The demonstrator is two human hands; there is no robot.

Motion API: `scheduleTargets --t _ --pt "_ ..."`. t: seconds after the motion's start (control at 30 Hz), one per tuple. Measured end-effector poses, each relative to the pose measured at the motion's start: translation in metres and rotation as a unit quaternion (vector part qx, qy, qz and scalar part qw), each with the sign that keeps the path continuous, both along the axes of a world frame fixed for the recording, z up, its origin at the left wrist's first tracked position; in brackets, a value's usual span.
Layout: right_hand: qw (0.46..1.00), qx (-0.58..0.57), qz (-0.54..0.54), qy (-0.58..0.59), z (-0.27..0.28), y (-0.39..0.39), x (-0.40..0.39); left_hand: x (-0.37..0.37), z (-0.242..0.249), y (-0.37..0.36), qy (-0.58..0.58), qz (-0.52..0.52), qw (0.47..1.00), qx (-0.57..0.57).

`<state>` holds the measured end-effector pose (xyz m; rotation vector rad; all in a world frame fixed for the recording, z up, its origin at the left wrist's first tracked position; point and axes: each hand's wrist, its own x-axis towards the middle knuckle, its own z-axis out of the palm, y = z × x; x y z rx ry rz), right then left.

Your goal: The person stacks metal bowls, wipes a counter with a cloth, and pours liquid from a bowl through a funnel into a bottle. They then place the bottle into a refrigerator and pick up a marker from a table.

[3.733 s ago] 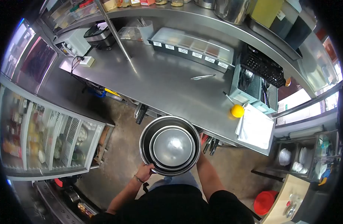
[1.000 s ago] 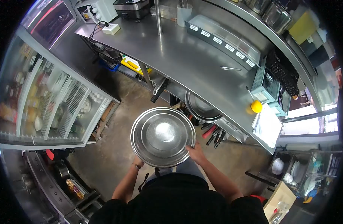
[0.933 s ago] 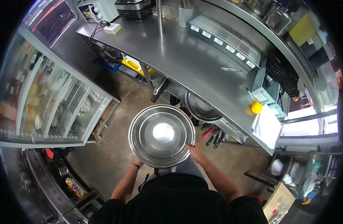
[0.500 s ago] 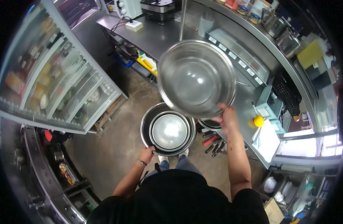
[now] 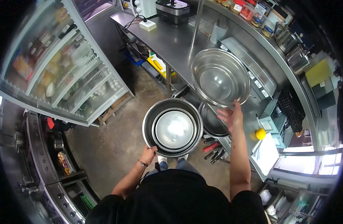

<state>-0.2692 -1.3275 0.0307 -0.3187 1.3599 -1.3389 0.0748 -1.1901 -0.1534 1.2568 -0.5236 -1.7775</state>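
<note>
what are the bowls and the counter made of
The lifted bowl and the nested bowls look like polished stainless steel: silvery with bright mirror-like glare spots. The counter seems brushed steel too: grey, duller, with soft smeared reflections.

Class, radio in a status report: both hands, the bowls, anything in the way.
Left hand grips nested bowls at the rim. Right hand open, fingers touching the single bowl over the steel counter. Another bowl below the counter edge.
</note>
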Motion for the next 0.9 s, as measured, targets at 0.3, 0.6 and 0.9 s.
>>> scheduleTargets --t 0.3,0.6,0.9 --pt "0.688 -0.241 0.336 0.596 -0.068 0.045 0.087 -0.004 0.036 0.002 -0.022 -0.017 1.0 -0.009" --pt "0.454 -0.169 0.394 0.781 -0.09 0.038 0.135 -0.017 0.045 0.005 -0.035 0.05 0.998 0.002" --pt "0.416 -0.412 0.36 0.727 -0.075 0.029 0.157 -0.003 0.046 0.002 -0.084 0.001 0.995 -0.049"
